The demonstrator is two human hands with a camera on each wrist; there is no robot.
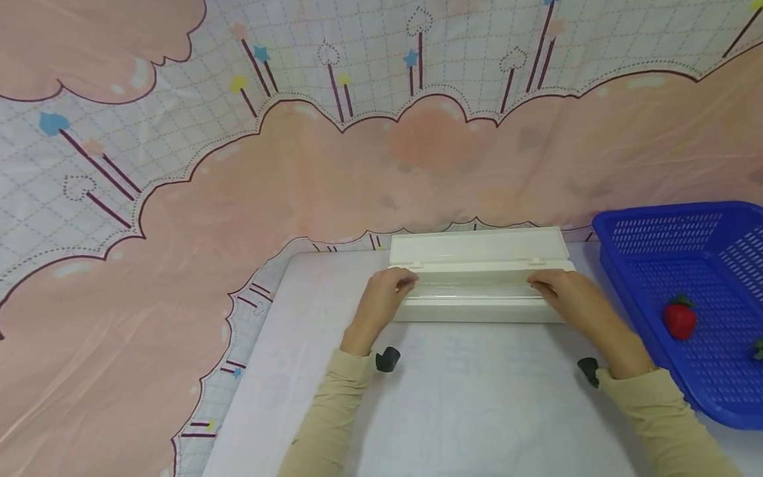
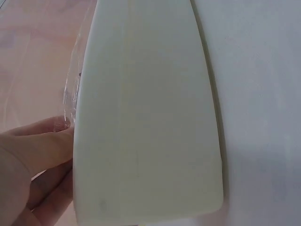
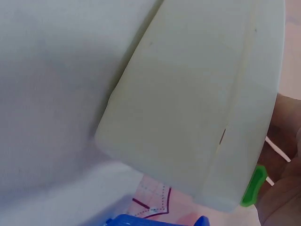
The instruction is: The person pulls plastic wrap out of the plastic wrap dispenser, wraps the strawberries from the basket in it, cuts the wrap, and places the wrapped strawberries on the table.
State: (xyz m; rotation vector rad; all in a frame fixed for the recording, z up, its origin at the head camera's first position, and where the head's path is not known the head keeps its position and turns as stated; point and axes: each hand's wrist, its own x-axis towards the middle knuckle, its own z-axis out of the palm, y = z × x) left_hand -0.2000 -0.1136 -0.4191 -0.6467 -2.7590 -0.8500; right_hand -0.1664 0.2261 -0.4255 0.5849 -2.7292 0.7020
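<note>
- White box on table, lid up, left of blue basket
- Left hand: finger and thumb pinch clear film
- Right hand: fingertips pinch film over box's right end

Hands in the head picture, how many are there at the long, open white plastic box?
2: the left hand near the left end of the box, the right hand near its right end. None seem hidden.
</note>
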